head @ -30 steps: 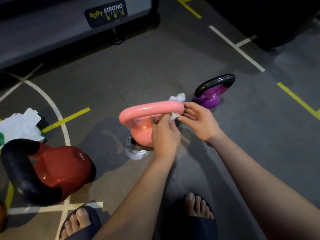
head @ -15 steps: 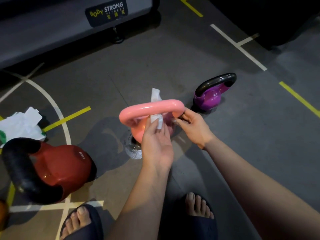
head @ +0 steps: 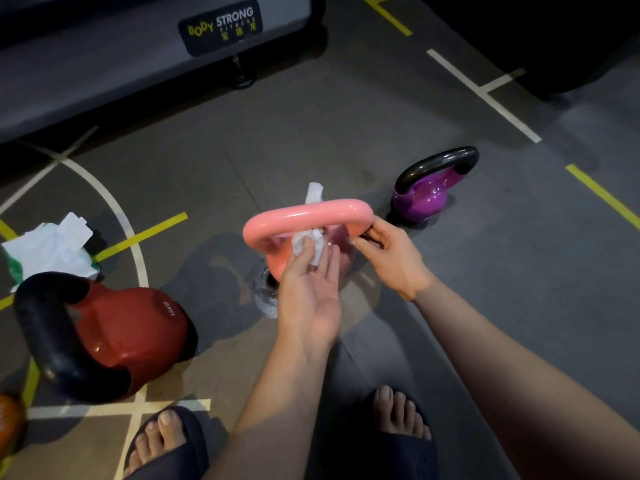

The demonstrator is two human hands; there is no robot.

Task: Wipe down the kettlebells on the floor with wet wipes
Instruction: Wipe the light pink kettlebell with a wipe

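Note:
A pink kettlebell (head: pixel 277 261) stands on the floor at the centre, its handle (head: pixel 304 213) toward me. A white wet wipe (head: pixel 313 249) runs through the handle opening, and its upper end sticks up behind the bar. My left hand (head: pixel 308 292) lies palm up below the handle and pinches the wipe between thumb and fingers against the bell's body. My right hand (head: pixel 393 258) holds the right corner of the handle, fingers curled round it. Much of the bell's body is hidden behind my left hand.
A red kettlebell (head: pixel 131 330) with a black handle lies at lower left, and a purple kettlebell (head: pixel 426 199) stands at right. A heap of white wipes (head: pixel 48 249) lies at far left. A wet patch (head: pixel 266 301) marks the floor. A machine base (head: pixel 138 46) is at top.
The wipe moved from the handle's right end to its middle and now passes through the opening. My left hand turned palm up. My right hand stayed at the handle's right corner.

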